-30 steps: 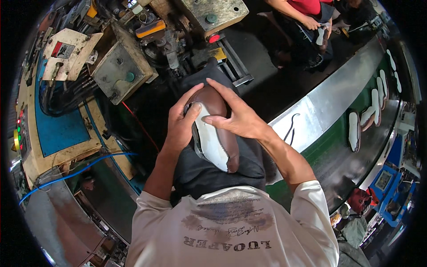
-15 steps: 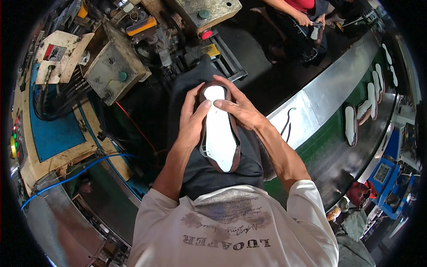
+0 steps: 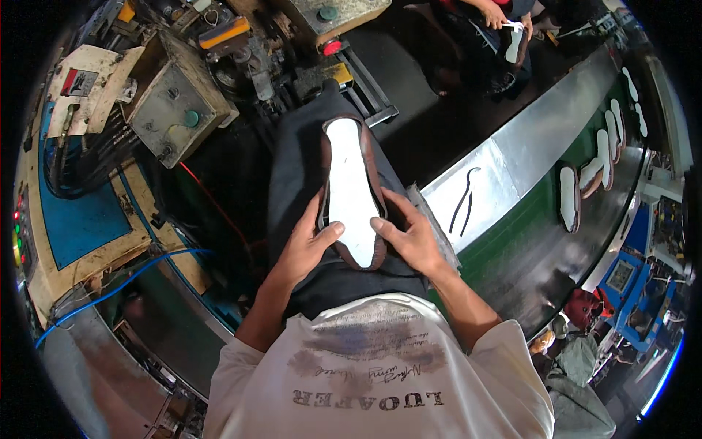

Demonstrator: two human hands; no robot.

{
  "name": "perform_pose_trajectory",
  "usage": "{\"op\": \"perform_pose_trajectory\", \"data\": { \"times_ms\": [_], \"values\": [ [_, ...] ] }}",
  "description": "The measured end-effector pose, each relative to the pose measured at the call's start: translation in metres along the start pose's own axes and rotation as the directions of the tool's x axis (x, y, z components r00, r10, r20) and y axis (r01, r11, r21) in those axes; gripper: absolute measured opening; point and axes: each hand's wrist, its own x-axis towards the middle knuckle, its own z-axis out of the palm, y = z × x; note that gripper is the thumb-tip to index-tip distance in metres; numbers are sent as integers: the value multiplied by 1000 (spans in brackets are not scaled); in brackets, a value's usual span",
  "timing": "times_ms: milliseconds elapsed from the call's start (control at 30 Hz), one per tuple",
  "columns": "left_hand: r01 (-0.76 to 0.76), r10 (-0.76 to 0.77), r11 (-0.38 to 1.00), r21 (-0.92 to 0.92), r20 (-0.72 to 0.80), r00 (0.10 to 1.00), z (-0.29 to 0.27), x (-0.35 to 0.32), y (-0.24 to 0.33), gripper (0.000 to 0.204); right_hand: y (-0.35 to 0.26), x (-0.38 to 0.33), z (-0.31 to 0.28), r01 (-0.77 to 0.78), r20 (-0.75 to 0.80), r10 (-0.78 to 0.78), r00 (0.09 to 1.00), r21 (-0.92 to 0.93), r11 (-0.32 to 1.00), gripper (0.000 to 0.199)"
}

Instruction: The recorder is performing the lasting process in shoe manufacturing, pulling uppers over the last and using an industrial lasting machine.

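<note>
Both forearms reach up from the lower edge, meeting over a dark apron (image 3: 300, 183) on the person's lap. Left hand (image 3: 307, 245) and right hand (image 3: 411, 240) cup the near end of a brown shoe (image 3: 351, 194) turned sole-up, thumbs pressed onto its white insole, fingers curled around its sides. Its toe points away, toward grimy machinery (image 3: 175, 102). To the right, a green conveyor belt (image 3: 541, 249) carries more shoes (image 3: 569, 197) past a metal rail.
</note>
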Motion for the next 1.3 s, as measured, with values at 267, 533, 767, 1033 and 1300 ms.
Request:
{"op": "perform_pose_trajectory", "data": {
  "times_ms": [267,533,767,1033,1300],
  "values": [
    [7,-3,996,-87,54,999,3,-6,4,82,-36,2,-6,-76,7,78,997,-167,983,62],
    [-26,24,995,101,29,999,7,-14,3,85,-11,6,-26,-231,207,195,959,168,958,71],
    [-47,47,997,61,2,999,8,-21,6,87,-38,13,-28,-168,380,179,908,-61,984,80],
    [3,-5,998,-63,-22,1000,6,-21,3,94,-58,-5,-15,147,265,-59,962,-322,935,91],
    [28,-85,804,-594,-68,994,21,-15,33,72,-91,-15,21,511,425,-296,855,-785,349,90]
  ]
}}
